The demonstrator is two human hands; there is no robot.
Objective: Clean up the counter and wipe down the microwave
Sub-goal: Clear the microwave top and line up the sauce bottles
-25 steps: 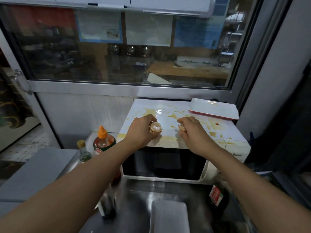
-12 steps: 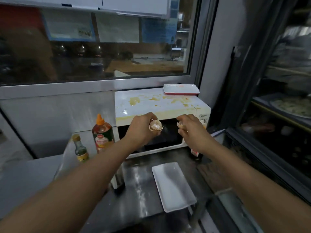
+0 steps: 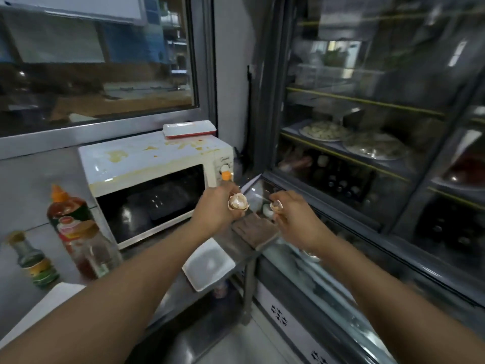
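Both hands have come off the top of the microwave [image 3: 157, 164] and swung to the right, past its front corner, each carrying a piece of eggshell. The left hand [image 3: 214, 210] has its grip curled around the larger eggshell half [image 3: 237, 201], hollow side showing; the right hand [image 3: 294, 219] pinches a smaller eggshell piece [image 3: 276, 205] at its fingertips. Both are held in the air above the right end of the worktop [image 3: 231, 243], near the glass-fronted fridge [image 3: 367, 153].

So the shells appear to be cleared from the microwave, but little else is done. Its white top is smeared with yellow-brown stains [image 3: 118, 155] and a drip line runs along the front edge; no wiping shows. A red-rimmed tray [image 3: 189, 128] sits at its back right corner. On the worktop remain a white dish [image 3: 208, 264], a brown cloth [image 3: 253, 231], a sauce bottle [image 3: 70, 222] with an orange cap and a small bottle [image 3: 32, 261]. The shells need binning, then wiping follows.
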